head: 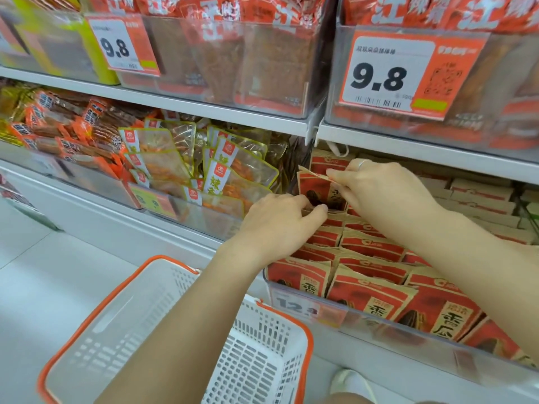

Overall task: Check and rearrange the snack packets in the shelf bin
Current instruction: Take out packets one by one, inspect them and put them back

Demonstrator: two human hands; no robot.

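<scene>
A clear shelf bin (388, 325) holds several rows of red and tan snack packets (370, 295) standing upright. At the bin's back left, one red packet (313, 186) stands raised above the others. My right hand (382, 188) pinches its top edge between thumb and fingers. My left hand (280, 220) grips the lower part of the same packet, fingers curled into the row. A ring shows on a right-hand finger.
A white basket with an orange rim (163, 322) hangs under my left forearm. Left of the bin is another bin of clear, green-edged packets (233, 170). The shelf above carries bins with 9.8 price tags (388, 77). A white shoe (350, 380) shows on the floor.
</scene>
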